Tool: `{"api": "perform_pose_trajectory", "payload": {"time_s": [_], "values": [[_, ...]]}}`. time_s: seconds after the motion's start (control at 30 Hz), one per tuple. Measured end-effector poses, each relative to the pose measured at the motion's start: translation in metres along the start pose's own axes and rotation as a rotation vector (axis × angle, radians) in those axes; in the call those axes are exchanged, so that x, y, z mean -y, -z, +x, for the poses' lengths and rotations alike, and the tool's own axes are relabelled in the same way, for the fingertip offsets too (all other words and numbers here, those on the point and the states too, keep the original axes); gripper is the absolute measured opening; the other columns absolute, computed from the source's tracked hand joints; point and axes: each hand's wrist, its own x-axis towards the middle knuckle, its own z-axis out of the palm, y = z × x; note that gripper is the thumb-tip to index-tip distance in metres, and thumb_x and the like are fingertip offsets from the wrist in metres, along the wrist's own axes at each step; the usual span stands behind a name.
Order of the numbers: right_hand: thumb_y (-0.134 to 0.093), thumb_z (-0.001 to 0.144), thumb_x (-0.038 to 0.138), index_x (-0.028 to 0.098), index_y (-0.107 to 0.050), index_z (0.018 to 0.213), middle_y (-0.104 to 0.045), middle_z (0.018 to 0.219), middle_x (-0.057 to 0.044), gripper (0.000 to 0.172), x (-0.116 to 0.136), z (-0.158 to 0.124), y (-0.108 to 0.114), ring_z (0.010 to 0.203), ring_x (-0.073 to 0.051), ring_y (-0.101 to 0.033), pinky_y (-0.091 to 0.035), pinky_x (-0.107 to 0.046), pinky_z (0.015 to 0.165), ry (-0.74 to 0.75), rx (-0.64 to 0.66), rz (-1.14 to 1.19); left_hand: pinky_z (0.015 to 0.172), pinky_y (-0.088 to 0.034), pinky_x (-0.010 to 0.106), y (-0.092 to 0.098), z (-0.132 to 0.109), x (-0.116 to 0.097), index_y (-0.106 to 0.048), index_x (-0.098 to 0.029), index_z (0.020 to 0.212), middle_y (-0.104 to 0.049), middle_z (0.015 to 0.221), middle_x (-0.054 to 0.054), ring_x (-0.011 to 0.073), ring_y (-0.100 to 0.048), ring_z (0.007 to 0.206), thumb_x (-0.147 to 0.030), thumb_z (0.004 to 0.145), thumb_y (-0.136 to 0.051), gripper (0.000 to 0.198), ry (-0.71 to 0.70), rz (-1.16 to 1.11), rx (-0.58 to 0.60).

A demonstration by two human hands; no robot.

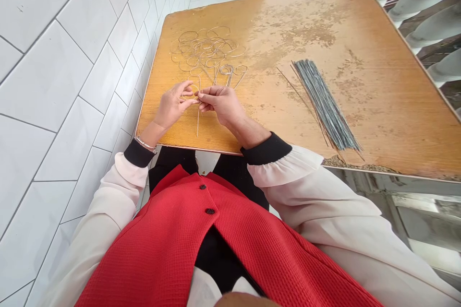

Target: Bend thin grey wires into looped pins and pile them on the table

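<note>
The left hand (174,104) and the right hand (218,103) are together near the front edge of the wooden tabletop (288,21), and between them is one thin wire (198,122) with a small loop at the top. Its straight end points down toward the person's body. The right hand is mostly closed, and its thumb and first finger pinch the wire close to the loop. The left hand is half open, with the fingers spread a little, and its thumb comes to the wire beside the right hand. I cannot tell if this thumb really grips the wire or only supports it.

The hands are low and close to each other, perhaps because such a thin wire needs control from both sides at one small point. Farther from the person on the tabletop, just beyond the hands, lies a pile of bent wires (208,50). Their loops are crossed over each other, and some straight ends point toward the hands, so it seems they are kept within easy reach. On the right part of the tabletop, well apart from this pile, lies a bundle of straight wires (326,104), all in one direction. This separation probably keeps them from catching in the loops. A tiled wall (54,81) runs along the left side of the tabletop.
</note>
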Motion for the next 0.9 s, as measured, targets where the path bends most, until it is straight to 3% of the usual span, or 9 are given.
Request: {"api": "perform_pose_trajectory", "payload": {"time_s": [0.17,0.23,0.4,0.5,0.73,0.9], "values": [[-0.073,0.084,0.006,0.014,-0.066,0.066,-0.064,0.057,0.002,0.02,0.003,-0.002,0.0,0.045,-0.004,-0.053,-0.045,-0.015,0.047,0.0,-0.029,-0.028,0.083,-0.06,0.029,0.002,-0.002,-0.011,-0.057,-0.027,0.135,-0.073,0.12,0.007,0.0199,-0.072,0.109,-0.039,0.084,-0.078,0.055,0.058,-0.075,0.019],[-0.071,0.085,0.006,0.014,-0.064,0.064,-0.065,0.059,0.001,0.023,0.003,-0.002,0.0,0.046,-0.005,-0.053,-0.045,-0.017,0.048,-0.009,-0.047,-0.034,0.078,-0.058,0.025,0.005,-0.002,-0.018,-0.058,-0.026,0.132,-0.074,0.111,0.006,0.017,-0.073,0.103,-0.039,0.09,-0.072,0.047,0.139,-0.161,0.002],[-0.071,0.085,0.008,0.015,-0.063,0.065,-0.069,0.067,-0.001,0.023,0.003,-0.002,0.001,0.049,-0.006,-0.054,-0.047,-0.019,0.051,-0.022,-0.044,-0.059,0.056,-0.045,0.016,0.014,-0.002,-0.036,-0.066,-0.02,0.1,-0.073,0.092,0.002,0.0058,-0.065,0.073,-0.03,0.098,-0.059,0.012,0.386,-0.434,-0.065],[-0.075,0.085,0.013,0.015,-0.063,0.066,-0.071,0.07,-0.002,0.023,0.002,-0.001,0.001,0.05,-0.005,-0.055,-0.047,-0.018,0.051,-0.014,-0.028,-0.073,0.05,-0.037,0.016,0.014,-0.003,-0.042,-0.063,-0.019,0.083,-0.071,0.085,0.0,0.0031,-0.056,0.063,-0.025,0.098,-0.061,0.017,0.457,-0.555,-0.029],[-0.064,0.086,0.001,0.015,-0.059,0.056,-0.062,0.055,0.0,0.033,0.003,0.002,0.0,0.044,-0.006,-0.051,-0.044,-0.019,0.046,-0.036,-0.03,-0.17,0.056,-0.043,0.014,0.006,-0.002,-0.048,-0.059,-0.018,0.078,-0.063,0.07,-0.004,0.002,-0.051,0.057,-0.013,0.098,-0.057,0.021,0.508,-0.616,-0.048],[-0.07,0.085,0.002,0.014,-0.057,0.055,-0.058,0.053,0.0,0.035,0.004,0.003,0.001,0.04,-0.005,-0.05,-0.044,-0.018,0.041,-0.093,-0.039,-0.18,0.062,-0.047,0.016,0.006,-0.001,-0.043,-0.061,-0.017,0.079,-0.065,0.074,-0.004,0.0025,-0.057,0.061,-0.01,0.097,-0.058,0.019,0.555,-0.653,-0.042]]}}
